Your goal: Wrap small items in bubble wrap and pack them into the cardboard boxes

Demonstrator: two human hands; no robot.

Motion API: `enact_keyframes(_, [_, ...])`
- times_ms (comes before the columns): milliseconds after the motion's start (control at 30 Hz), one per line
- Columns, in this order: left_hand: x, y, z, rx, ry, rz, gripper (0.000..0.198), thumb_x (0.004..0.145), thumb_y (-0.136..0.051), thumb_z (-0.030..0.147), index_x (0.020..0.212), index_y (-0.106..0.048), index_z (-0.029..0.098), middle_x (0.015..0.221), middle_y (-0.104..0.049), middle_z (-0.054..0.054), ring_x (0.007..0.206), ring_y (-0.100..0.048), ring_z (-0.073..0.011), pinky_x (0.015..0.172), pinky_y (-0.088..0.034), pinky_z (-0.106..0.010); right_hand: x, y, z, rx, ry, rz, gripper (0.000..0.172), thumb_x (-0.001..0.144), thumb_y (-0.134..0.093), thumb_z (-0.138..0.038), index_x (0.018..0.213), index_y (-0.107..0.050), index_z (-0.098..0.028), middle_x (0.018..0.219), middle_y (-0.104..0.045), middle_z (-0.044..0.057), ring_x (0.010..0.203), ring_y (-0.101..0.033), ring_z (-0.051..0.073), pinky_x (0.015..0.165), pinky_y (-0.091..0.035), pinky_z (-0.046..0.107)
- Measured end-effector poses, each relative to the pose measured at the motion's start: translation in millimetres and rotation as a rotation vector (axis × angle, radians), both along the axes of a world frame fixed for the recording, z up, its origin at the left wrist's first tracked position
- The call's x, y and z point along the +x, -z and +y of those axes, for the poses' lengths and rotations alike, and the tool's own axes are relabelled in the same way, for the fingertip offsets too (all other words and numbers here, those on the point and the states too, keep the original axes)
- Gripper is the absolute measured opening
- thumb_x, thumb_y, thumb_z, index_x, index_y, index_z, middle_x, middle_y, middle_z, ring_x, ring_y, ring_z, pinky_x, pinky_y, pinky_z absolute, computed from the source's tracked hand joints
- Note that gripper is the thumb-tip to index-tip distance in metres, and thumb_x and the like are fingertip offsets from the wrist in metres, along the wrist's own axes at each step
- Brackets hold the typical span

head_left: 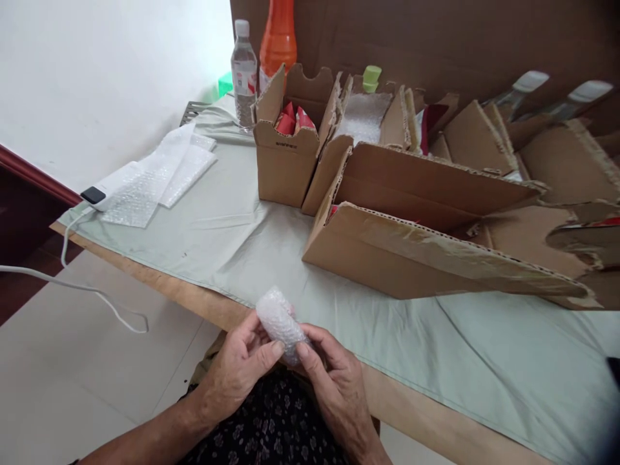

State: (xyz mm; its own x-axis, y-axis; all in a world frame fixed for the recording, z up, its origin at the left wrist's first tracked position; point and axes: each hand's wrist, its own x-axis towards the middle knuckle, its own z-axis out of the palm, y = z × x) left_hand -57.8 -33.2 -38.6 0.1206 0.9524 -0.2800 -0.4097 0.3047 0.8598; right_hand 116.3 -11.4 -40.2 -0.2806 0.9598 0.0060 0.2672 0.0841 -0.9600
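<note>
A small roll of bubble wrap (283, 320) is held between both hands, just over the near edge of the table. My left hand (242, 361) grips its left side, thumb pressed on top. On the other side, my right hand (334, 374) closes round it with the thumb near its lower end. Whatever lies inside the wrap, if anything, cannot be made out. Ahead and to the right stands a long open cardboard box (411, 252), close to the hands but apart from them.
Flat bubble wrap sheets (140, 194) lie at the left beside a white device with a cable (97, 197). Behind stand a small box with red items (285, 161), a clear bottle (244, 77), an orange bottle (278, 39) and several more boxes. A pale green cloth (232, 232) covers the table.
</note>
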Motion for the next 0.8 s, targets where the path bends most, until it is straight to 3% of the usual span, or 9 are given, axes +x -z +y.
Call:
enact_keyframes(100, [-0.5, 3.9, 1.3, -0.016, 0.014, -0.025, 0.036, 0.095, -0.073, 0.037, 0.129, -0.071, 0.023, 0.128, -0.075, -0.008, 0.124, -0.067, -0.0246, 0.110, -0.050, -0.035, 9.8, -0.8, -0.8, 0.156, 0.049, -0.077, 0.017, 0.100, -0.062, -0.032, 0.111, -0.074, -0.027, 0.108, -0.075, 0.004, 0.099, -0.072, 0.020, 0.090, -0.058, 0.032])
enact_keyframes(167, [-3.7, -0.2, 2.6, 0.021, 0.053, 0.068, 0.032, 0.097, -0.070, 0.038, 0.125, -0.072, 0.021, 0.119, -0.077, -0.007, 0.113, -0.070, -0.0228, 0.104, -0.053, -0.033, 20.9, -6.0, 2.1, 0.256, 0.087, -0.125, 0.020, 0.097, -0.067, -0.034, 0.115, -0.073, -0.028, 0.115, -0.073, 0.005, 0.104, -0.070, 0.021, 0.092, -0.058, 0.032])
enact_keyframes(333, [0.0, -24.4, 7.3, 0.233, 0.259, 0.482, 0.023, 0.101, -0.060, 0.032, 0.119, -0.070, 0.022, 0.108, -0.075, -0.004, 0.099, -0.069, -0.0188, 0.092, -0.052, -0.027, 42.7, -32.5, 8.6, 0.249, -0.071, -0.175, 0.060, 0.091, -0.074, -0.050, 0.145, -0.056, -0.029, 0.135, -0.066, 0.009, 0.117, -0.067, 0.024, 0.099, -0.057, 0.036])
enact_keyframes(367, [2.9, -28.0, 7.9, 0.266, 0.317, 0.532, 0.021, 0.101, -0.057, 0.029, 0.116, -0.070, 0.023, 0.105, -0.075, -0.003, 0.097, -0.069, -0.0182, 0.090, -0.052, -0.026, 44.4, -37.2, 9.1, 0.243, -0.115, -0.191, 0.058, 0.090, -0.076, -0.046, 0.142, -0.058, -0.028, 0.135, -0.066, 0.009, 0.121, -0.066, 0.026, 0.102, -0.056, 0.037])
enact_keyframes(433, [9.0, -32.0, 8.7, 0.283, 0.418, 0.575, 0.019, 0.099, -0.054, 0.027, 0.110, -0.070, 0.023, 0.099, -0.074, -0.001, 0.091, -0.067, -0.0169, 0.085, -0.051, -0.024, 47.3, -43.7, 9.8, 0.239, -0.173, -0.195, 0.035, 0.090, -0.074, -0.031, 0.124, -0.067, -0.027, 0.128, -0.069, 0.008, 0.119, -0.066, 0.024, 0.101, -0.054, 0.035])
enact_keyframes(533, [16.4, -31.1, 10.0, 0.200, 0.534, 0.584, 0.024, 0.089, -0.058, 0.021, 0.111, -0.068, 0.023, 0.099, -0.073, 0.001, 0.090, -0.067, -0.0172, 0.080, -0.050, -0.023, 55.7, -47.6, 9.8, 0.236, -0.168, -0.147, 0.012, 0.091, -0.065, -0.017, 0.100, -0.068, -0.024, 0.107, -0.074, 0.004, 0.099, -0.071, 0.018, 0.088, -0.056, 0.027])
enact_keyframes(667, [22.7, -24.9, 13.3, 0.113, 0.707, 0.699, 0.035, 0.074, -0.057, 0.013, 0.104, -0.071, 0.020, 0.097, -0.075, -0.001, 0.093, -0.068, -0.0204, 0.080, -0.050, -0.025, 72.6, -54.6, 7.4, 0.100, -0.188, -0.230, 0.010, 0.087, -0.067, -0.017, 0.093, -0.066, -0.024, 0.088, -0.073, -0.001, 0.083, -0.070, 0.016, 0.076, -0.054, 0.023])
enact_keyframes(800, [22.1, -23.7, 22.5, 0.144, 0.817, 0.746, 0.035, 0.077, -0.059, 0.013, 0.107, -0.073, 0.024, 0.096, -0.077, 0.002, 0.086, -0.070, -0.0183, 0.074, -0.051, -0.023, 84.3, -70.7, 8.0, 0.040, -0.228, -0.397, 0.028, 0.079, -0.067, -0.010, 0.101, -0.068, -0.027, 0.096, -0.075, -0.001, 0.090, -0.071, 0.018, 0.081, -0.055, 0.024])
